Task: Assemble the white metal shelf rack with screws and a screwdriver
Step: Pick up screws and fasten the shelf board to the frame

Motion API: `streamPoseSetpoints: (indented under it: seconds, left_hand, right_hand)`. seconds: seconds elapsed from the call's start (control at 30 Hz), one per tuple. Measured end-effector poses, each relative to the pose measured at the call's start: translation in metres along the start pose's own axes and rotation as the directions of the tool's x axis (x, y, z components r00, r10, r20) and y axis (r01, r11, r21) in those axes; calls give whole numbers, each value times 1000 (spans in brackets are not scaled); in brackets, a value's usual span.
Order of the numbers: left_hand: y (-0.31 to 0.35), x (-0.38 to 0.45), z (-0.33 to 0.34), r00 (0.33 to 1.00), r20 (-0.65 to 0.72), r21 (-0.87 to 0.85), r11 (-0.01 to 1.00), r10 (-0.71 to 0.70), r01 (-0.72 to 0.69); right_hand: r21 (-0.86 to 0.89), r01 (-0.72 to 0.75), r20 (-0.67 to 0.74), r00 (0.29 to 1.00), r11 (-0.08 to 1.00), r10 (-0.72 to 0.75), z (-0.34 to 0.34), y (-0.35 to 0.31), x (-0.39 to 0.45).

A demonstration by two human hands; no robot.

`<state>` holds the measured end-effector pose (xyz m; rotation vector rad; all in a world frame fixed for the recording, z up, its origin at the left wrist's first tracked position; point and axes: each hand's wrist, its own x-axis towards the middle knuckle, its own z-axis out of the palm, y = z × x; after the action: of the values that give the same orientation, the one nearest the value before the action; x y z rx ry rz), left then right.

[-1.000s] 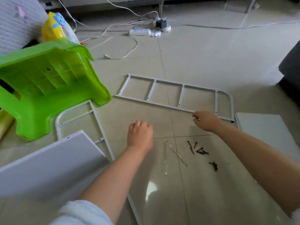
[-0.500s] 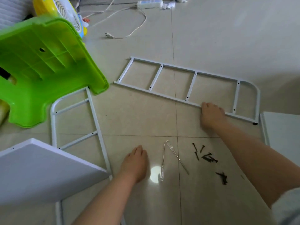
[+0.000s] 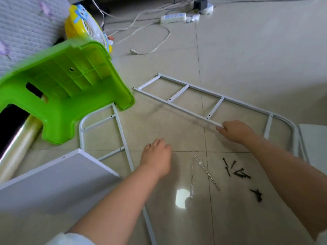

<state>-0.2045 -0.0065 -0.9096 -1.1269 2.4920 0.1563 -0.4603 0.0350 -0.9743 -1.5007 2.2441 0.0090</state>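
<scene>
The white metal ladder-shaped side frame [image 3: 215,106] of the shelf rack lies flat on the pale tiled floor [image 3: 247,59], its long axis running from upper left to lower right, rounded end to the right. The right hand [image 3: 236,130] grips its near rail, fingers curled over the tube; this hand is clearly the nearer one. The left hand [image 3: 157,156] rests loosely open on the floor, holding nothing, just left of the clear-handled screwdriver [image 3: 192,177] and a thin metal fork [image 3: 207,172]. Black screws [image 3: 237,171] lie scattered to the right. A second white frame [image 3: 106,137] and a white shelf panel [image 3: 53,179] lie left, beside an overturned green plastic stool [image 3: 62,89].
</scene>
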Motion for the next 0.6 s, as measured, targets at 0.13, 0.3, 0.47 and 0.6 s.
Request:
streamPoseSetpoints:
  seconds: [0.13,0.3,0.47,0.6]
  left_hand:
    - [-5,-1,-32,980,-198,-18,1000,-4,1]
    - [-20,-17,-68,939,-342,-82,996,-47,20]
    - [-48,-50,-96,883,-467,-105,994,-51,1]
    - [-88,-82,-124,781,-614,-185,983,-113,-4]
  right_hand:
    - [-75,-8,-240,971,997,-10,-23,-16,-28]
    - [-95,-153,-334,936,984,114,-44,-39,-69]
    - [-110,-205,-538,835,973,115,-80,-76,-100]
    - [-155,-130,-692,722,979,-14,-123,-121,-107]
